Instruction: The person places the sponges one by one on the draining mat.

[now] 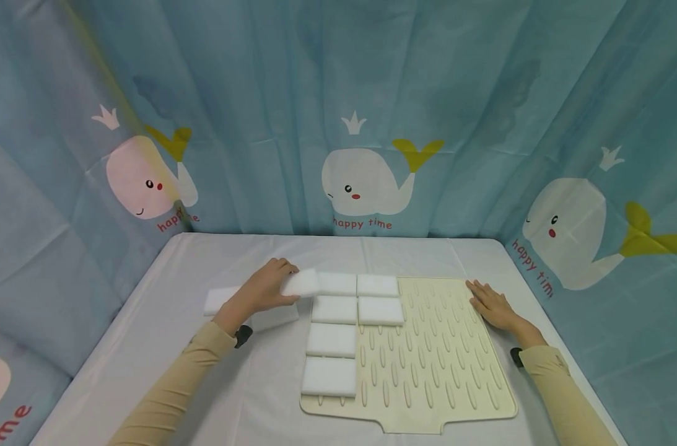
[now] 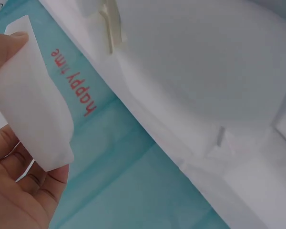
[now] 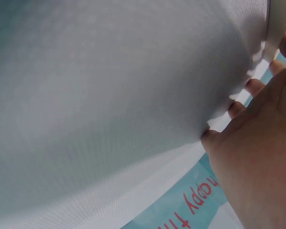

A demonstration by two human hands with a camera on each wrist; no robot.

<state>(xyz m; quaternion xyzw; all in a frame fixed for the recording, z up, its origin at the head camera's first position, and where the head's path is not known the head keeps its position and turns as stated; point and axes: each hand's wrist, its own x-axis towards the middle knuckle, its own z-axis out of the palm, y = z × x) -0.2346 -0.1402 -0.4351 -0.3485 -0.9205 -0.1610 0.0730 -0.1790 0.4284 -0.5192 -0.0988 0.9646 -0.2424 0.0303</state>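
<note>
My left hand grips a white rectangular sponge just off the far left corner of a cream ribbed mat. In the left wrist view the thumb lies on one end of that sponge, the fingers at the other. Several similar white sponges lie on the mat, in a column down its left side and two across at its far end. At the mat's far right edge my right hand rests with spread, relaxed fingers, its fingertips at the rim. The right wrist view shows that hand low against the white cloth.
Left of the mat, more white sponges lie on the white-covered table, partly hidden by my left hand and wrist. A blue curtain printed with whales hangs behind and on both sides. The mat's tab points toward me.
</note>
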